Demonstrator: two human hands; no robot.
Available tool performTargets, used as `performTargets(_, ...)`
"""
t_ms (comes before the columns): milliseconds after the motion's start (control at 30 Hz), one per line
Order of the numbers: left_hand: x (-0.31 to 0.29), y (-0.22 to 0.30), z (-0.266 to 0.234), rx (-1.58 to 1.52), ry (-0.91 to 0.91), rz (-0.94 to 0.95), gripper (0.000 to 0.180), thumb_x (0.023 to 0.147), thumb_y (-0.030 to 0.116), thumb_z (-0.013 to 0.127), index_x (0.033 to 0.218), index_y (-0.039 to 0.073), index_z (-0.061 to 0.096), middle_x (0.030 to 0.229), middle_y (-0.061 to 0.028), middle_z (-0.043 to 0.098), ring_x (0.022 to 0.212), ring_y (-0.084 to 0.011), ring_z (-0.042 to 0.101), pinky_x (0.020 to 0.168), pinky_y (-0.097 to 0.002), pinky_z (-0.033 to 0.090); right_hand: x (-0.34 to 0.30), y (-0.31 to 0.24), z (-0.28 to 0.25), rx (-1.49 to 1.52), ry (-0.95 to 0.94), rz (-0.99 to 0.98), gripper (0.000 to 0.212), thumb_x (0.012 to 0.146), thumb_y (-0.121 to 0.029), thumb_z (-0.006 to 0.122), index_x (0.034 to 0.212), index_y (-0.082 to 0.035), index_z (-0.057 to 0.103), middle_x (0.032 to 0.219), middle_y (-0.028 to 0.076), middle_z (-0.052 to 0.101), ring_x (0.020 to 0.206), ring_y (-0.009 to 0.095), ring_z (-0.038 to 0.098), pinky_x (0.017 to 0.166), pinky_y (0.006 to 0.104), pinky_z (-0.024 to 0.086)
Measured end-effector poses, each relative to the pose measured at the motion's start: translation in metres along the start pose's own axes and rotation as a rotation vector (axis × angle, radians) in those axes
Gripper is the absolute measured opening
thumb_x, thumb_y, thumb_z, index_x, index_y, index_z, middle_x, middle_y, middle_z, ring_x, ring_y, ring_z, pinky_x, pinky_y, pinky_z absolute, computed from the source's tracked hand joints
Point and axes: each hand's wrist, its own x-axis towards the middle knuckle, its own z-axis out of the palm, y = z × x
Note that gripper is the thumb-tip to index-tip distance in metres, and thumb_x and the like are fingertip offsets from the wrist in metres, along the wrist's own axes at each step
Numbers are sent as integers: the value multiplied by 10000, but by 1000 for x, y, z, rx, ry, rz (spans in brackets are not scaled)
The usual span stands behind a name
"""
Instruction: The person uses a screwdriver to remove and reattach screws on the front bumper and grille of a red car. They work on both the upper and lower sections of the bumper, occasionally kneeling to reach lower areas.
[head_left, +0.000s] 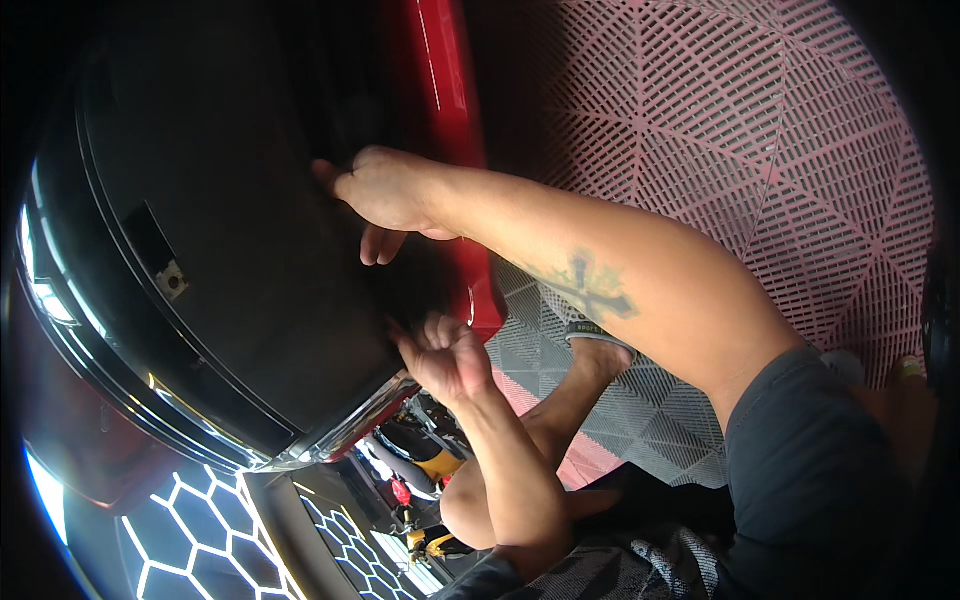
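Note:
A large black panel (230, 200) of a car's door or tailgate fills the left side, in deep shadow. My right hand (385, 195), on a tattooed forearm, reaches to its right edge; one digit stretches onto the dark surface and other fingers point down, apart from it. Closer to me, my left hand (450, 358) is at the panel's lower right corner. Its fingers are curled, palm partly showing, with a fingertip against the edge; anything between them is hidden. Red bodywork (450, 100) runs just beyond both hands.
A small recess with a metal plate (172, 280) shows in the panel. Pink and grey grid tiles (690, 110) cover the floor. My bent leg and sandalled foot (600, 345) are below my arms. Hexagonal lights (200, 530) and yellow-black equipment (435, 465) appear at the lower left.

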Motion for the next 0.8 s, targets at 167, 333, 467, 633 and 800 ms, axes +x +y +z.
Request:
performTargets(167,25,-5,-17,231,60,170,174,1104,304,590,1159,170,687,744,42,462,528,-75,278,411,-204,254,2,1,13,17,87,64,618,1143,-431,430,1404,117,548,1251,217,695,646,264,745,515,358,621)
performTargets(333,40,-13,-7,211,54,175,216,1130,340,530,1188,166,645,701,30,410,486,-90,258,386,-197,250,4,-12,13,65,138,117,492,1146,-378,415,1528,-86,517,1137,179,776,672,262,771,607,387,646)
performTargets(467,31,-28,16,318,205,227,258,1141,360,504,1246,155,619,680,26,367,480,-88,259,384,-197,253,-6,-17,6,2,166,106,579,1149,-406,433,1488,57,513,1373,258,655,739,259,767,672,405,642)
performTargets(633,22,-26,18,448,138,296,223,1138,353,502,1263,198,602,676,34,319,508,-91,289,423,-212,303,-25,-14,-66,-116,311,-245,412,1064,-344,575,1138,36,716,1073,185,787,826,219,770,723,355,627)
performTargets(800,27,-46,30,424,83,301,165,1122,268,477,1134,153,594,688,35,320,531,-98,312,446,-227,316,-57,19,-125,-636,699,-300,357,1049,-298,617,1193,6,736,922,106,774,656,144,659,606,302,551)
